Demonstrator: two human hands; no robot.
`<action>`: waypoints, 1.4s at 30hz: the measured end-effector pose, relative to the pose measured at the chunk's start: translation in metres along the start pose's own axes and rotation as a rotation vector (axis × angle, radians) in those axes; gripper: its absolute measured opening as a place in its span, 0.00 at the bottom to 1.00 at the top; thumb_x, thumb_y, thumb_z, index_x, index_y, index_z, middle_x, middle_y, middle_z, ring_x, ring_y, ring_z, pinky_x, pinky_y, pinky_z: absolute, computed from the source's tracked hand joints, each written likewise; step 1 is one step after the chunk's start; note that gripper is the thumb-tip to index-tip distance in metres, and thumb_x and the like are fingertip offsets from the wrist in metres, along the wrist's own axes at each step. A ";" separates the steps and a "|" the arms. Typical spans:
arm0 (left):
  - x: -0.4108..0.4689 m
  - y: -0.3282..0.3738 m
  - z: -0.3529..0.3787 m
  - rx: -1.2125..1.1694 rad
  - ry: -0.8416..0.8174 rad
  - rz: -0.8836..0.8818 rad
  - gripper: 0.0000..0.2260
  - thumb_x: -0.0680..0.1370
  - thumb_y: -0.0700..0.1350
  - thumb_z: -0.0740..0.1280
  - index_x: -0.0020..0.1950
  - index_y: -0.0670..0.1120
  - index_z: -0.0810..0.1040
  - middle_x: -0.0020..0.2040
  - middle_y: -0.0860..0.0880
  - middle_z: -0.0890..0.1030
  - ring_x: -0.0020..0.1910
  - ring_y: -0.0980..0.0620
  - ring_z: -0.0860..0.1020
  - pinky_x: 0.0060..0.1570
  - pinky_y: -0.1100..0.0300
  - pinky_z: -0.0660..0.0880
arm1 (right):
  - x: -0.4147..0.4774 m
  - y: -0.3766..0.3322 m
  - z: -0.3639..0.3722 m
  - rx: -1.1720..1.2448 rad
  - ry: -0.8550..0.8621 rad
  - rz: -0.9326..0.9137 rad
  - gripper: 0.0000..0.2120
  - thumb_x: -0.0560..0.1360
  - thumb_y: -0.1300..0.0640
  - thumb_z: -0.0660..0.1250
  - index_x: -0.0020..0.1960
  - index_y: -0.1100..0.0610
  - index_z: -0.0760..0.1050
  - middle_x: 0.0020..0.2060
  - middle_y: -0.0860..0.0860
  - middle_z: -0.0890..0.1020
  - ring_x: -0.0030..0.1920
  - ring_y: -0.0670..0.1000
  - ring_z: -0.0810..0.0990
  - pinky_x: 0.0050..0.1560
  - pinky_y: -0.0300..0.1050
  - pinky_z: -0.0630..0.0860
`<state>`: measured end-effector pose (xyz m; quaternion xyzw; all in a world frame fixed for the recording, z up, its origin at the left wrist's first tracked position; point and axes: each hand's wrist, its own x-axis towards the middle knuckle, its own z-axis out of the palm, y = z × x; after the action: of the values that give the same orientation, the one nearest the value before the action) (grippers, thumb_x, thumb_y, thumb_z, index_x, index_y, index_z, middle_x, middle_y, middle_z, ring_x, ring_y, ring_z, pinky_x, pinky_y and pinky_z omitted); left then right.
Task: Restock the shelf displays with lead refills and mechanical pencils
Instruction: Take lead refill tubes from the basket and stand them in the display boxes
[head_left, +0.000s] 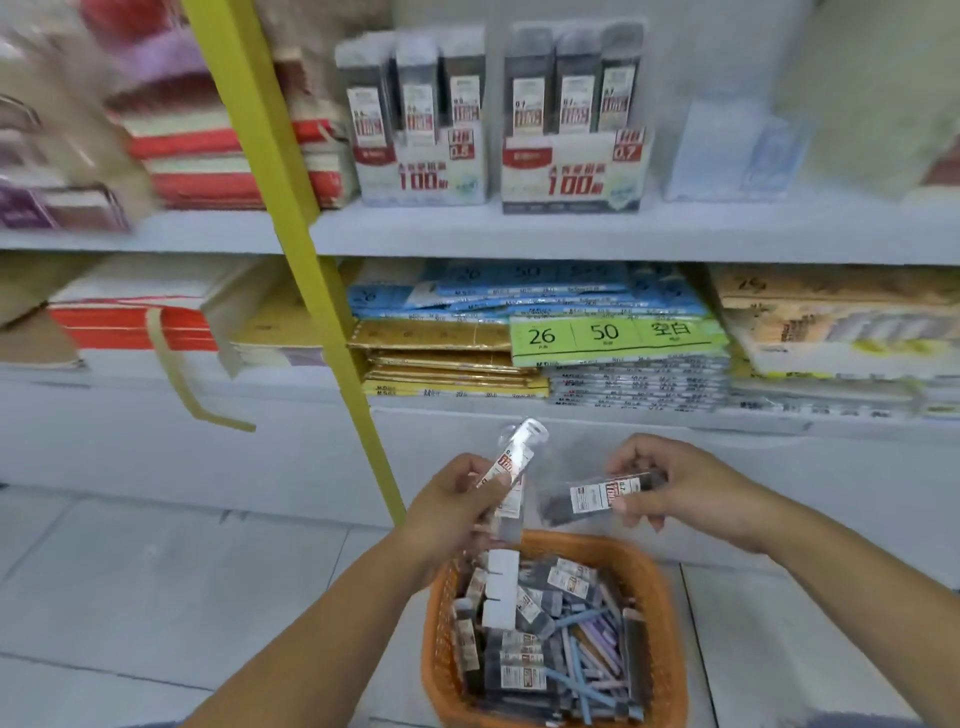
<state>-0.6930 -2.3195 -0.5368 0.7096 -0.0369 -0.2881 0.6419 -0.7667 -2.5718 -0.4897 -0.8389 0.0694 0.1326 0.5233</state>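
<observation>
Left hand (452, 501) grips a tilted clear plastic lead-refill case (511, 462); right hand (675, 488) pinches a dark lead-refill case (597, 496) above the orange plastic basket (667, 597), whose near edge is cut off.

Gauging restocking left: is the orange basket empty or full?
Nearly full: lead refill packs and mechanical pencils pile inside the orange basket.

tilted refill case (519, 457) and level refill case (597, 496) above stocked basket (436, 649)
</observation>
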 end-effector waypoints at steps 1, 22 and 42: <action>-0.004 0.014 0.000 0.026 -0.012 0.022 0.11 0.80 0.49 0.69 0.56 0.44 0.77 0.42 0.46 0.75 0.40 0.50 0.75 0.51 0.43 0.83 | -0.003 -0.015 -0.007 -0.032 0.002 -0.037 0.11 0.72 0.67 0.73 0.50 0.55 0.78 0.39 0.55 0.84 0.36 0.50 0.80 0.34 0.43 0.75; -0.016 0.144 0.026 -0.228 -0.182 0.311 0.11 0.80 0.45 0.70 0.61 0.56 0.80 0.59 0.46 0.84 0.57 0.41 0.83 0.42 0.56 0.81 | 0.016 -0.130 -0.043 0.451 0.342 -0.414 0.19 0.70 0.69 0.73 0.57 0.60 0.73 0.44 0.54 0.86 0.37 0.52 0.82 0.35 0.41 0.79; 0.013 0.193 0.003 -0.423 0.131 0.606 0.10 0.81 0.44 0.67 0.60 0.58 0.78 0.51 0.52 0.87 0.50 0.48 0.86 0.38 0.56 0.83 | 0.023 -0.265 -0.141 -0.423 0.910 -0.761 0.18 0.72 0.61 0.71 0.48 0.43 0.67 0.41 0.45 0.82 0.35 0.39 0.77 0.39 0.35 0.72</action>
<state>-0.6221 -2.3606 -0.3613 0.5349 -0.1439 -0.0403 0.8316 -0.6554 -2.5805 -0.2095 -0.8626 -0.0461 -0.4222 0.2749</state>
